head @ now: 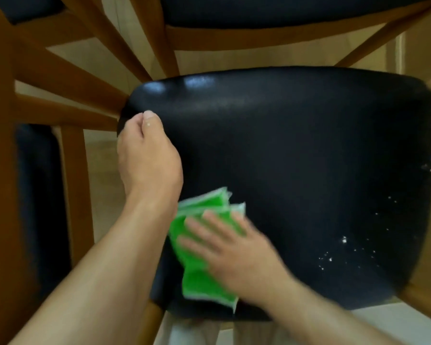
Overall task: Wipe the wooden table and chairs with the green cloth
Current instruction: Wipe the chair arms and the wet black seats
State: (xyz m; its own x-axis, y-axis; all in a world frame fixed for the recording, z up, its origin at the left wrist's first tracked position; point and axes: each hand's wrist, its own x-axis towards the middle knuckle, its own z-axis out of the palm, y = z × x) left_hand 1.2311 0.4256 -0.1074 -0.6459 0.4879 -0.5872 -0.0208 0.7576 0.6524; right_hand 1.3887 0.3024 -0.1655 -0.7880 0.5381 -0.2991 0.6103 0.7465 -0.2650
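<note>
A wooden chair with a black padded seat (296,150) fills the view from above. The folded green cloth (199,275) lies flat on the seat's near left part. My right hand (234,252) presses on the cloth with straight, spread fingers and looks blurred. My left hand (147,155) grips the seat's far left corner, thumb on top and fingers curled round the edge. White crumbs (343,247) are scattered over the seat's right side.
Another chair with a black seat (271,8) stands beyond. Wooden table legs and rails (60,78) cross the upper left, with a third dark seat (38,195) low on the left. Light floor (102,175) shows between them.
</note>
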